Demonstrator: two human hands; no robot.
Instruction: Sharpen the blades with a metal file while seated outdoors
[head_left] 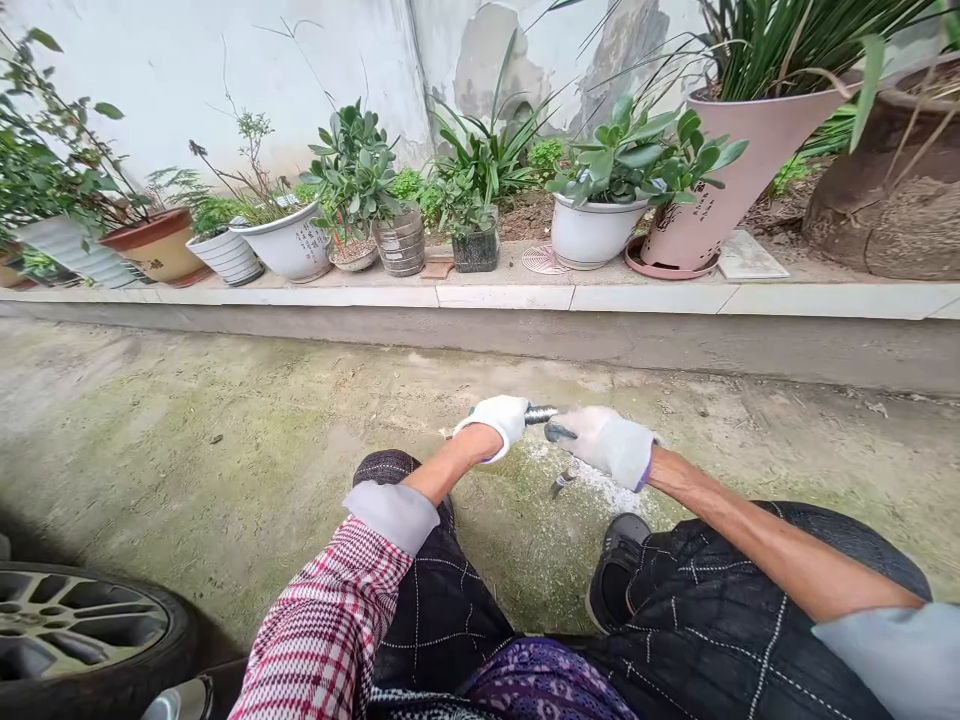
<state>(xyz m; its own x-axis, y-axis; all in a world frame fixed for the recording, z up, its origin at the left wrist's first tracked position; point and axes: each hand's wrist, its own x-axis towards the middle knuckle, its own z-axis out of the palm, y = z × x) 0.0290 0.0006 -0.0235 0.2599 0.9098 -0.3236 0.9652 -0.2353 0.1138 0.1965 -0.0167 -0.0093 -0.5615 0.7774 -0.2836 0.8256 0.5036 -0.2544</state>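
Note:
A shiny ribbed metal piece, like a spring or a threaded rod, pokes out to the right of my left hand, whose white-gloved fingers are closed around it. Facing it, my right hand in a white glove with dark fingertips is at the free end of this piece. Motion blurs the right fingers; they look curled together, and what lies between them is hidden. Below, a small dark object with a pale band lies on the concrete beside scattered white flakes.
A tiled ledge crosses behind, bearing several potted plants, among them a white pot and a tall pink pot. A car wheel is at lower left. My shoe rests near the flakes on the mossy concrete floor.

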